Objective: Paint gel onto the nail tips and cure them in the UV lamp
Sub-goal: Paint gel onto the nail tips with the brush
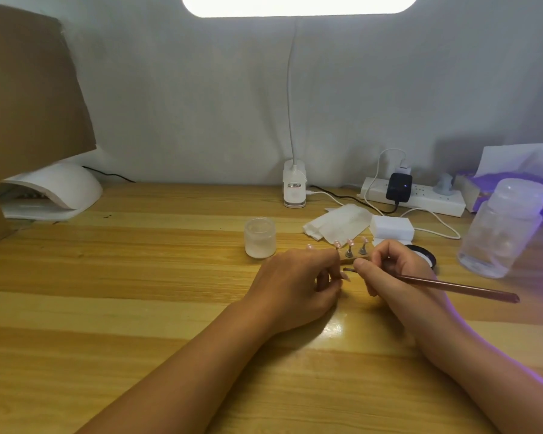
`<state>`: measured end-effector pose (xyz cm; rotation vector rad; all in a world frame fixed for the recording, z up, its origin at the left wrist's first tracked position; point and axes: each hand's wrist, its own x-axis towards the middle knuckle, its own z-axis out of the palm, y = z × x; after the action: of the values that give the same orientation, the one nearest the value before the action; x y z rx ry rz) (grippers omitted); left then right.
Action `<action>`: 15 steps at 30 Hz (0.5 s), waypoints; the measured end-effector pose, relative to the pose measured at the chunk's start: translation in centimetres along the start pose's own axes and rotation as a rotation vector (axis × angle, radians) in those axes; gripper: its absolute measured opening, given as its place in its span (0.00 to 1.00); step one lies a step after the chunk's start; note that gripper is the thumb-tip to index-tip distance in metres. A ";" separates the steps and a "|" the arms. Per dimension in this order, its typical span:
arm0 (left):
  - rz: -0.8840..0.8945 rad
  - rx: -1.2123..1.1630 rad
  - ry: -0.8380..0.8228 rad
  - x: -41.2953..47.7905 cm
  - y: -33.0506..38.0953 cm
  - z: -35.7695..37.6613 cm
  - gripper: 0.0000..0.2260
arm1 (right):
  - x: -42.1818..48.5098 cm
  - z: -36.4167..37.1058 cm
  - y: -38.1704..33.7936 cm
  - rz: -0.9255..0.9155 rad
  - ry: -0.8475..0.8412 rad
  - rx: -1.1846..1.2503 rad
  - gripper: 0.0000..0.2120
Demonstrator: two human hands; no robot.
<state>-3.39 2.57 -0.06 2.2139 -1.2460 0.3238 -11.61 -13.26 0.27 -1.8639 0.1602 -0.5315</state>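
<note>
My right hand (392, 274) pinches a long brown gel brush (452, 285), with its bristle end pointing left toward my left hand (298, 283). The left hand's fingers curl round a small nail tip on a holder (345, 276), mostly hidden by the fingers. Just behind both hands, several pink nail tips on metal stands (349, 247) sit on the wooden table (138, 277). The white UV lamp (51, 191) stands at the far left, its opening facing me.
A frosted jar (260, 237) stands left of the stands. White wipes (339, 223), a white block (392, 227) and a black gel pot (425, 255) lie behind my right hand. A clear bottle (502, 227), power strip (420, 195) and desk lamp base (294, 186) sit further back.
</note>
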 end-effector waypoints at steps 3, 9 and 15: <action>0.001 0.009 0.004 0.0 0.0 0.0 0.02 | -0.1 0.1 -0.1 0.001 -0.042 -0.027 0.10; 0.005 0.009 -0.009 0.1 -0.1 0.0 0.01 | 0.1 0.0 0.0 -0.030 0.010 -0.099 0.10; 0.005 -0.014 0.003 0.1 -0.2 0.1 0.02 | -0.1 0.1 0.0 0.001 -0.025 -0.033 0.09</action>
<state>-3.20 2.55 -0.13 2.1977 -1.2481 0.3195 -11.69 -13.13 0.23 -1.9014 0.1542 -0.5071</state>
